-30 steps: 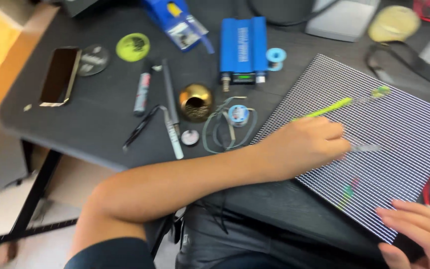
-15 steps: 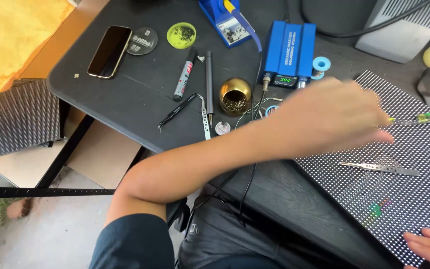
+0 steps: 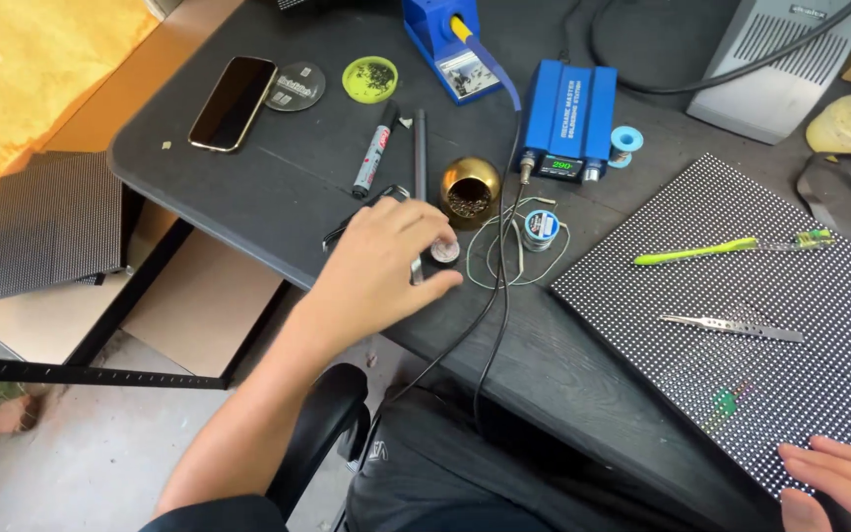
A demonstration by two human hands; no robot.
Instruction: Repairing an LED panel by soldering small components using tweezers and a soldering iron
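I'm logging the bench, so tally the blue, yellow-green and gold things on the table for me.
Blue: 3, iron stand, station, tape roll.
Yellow-green: 2, dish, pen.
Gold: 1, tip cleaner.
Total: 6.

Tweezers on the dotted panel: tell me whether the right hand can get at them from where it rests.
Probably yes. The right hand rests on the near edge of the dotted panel, and the tweezers lie flat in the open just beyond it, nothing lying between them.

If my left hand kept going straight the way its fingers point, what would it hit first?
Probably the small round tin at the left hand's fingertips, then the solder spool; depth is unclear.
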